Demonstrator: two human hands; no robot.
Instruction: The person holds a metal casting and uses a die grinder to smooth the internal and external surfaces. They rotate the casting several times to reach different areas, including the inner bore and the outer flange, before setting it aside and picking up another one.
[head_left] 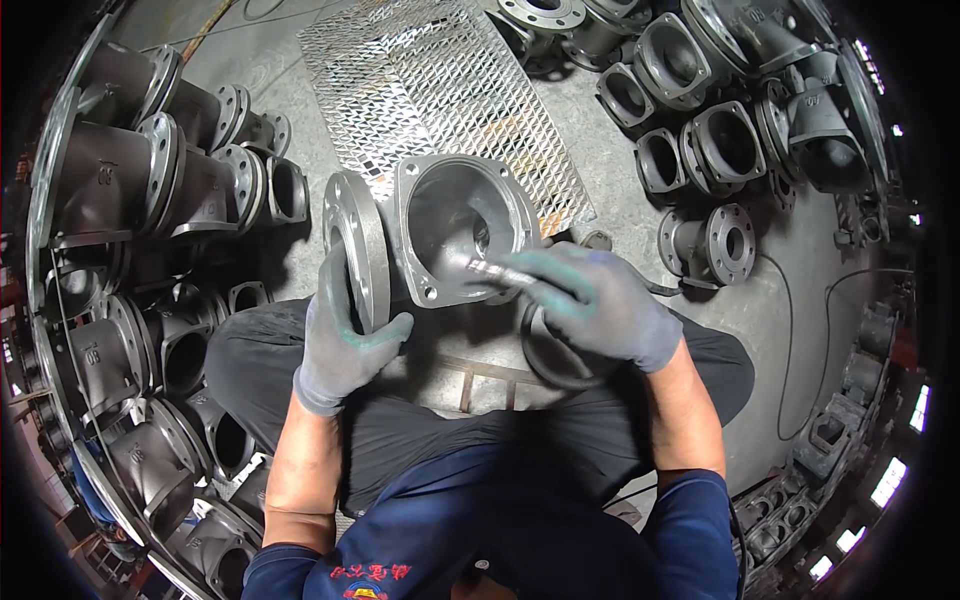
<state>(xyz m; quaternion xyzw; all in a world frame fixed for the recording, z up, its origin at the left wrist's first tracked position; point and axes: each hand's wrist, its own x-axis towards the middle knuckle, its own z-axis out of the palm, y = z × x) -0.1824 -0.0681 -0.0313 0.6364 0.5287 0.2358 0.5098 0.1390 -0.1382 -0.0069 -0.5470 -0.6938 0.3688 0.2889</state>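
While a gloved left hand grips its round flange, the cast-metal valve body rests at frame centre over the seated person's lap, likely heavy and rigid. Clenched on a slim power tool, the right hand works the square opening. Stacked valve castings crowd both sides; a mesh grating lies above.

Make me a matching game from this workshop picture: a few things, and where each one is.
Things:
1. left hand
2. right hand
3. mesh sheet
4. valve body

Places:
A. flat on the floor beyond the valve body
B. on the person's lap
C. gripping the round flange
D. holding a tool into the square opening

Pairs: 1-C, 2-D, 3-A, 4-B
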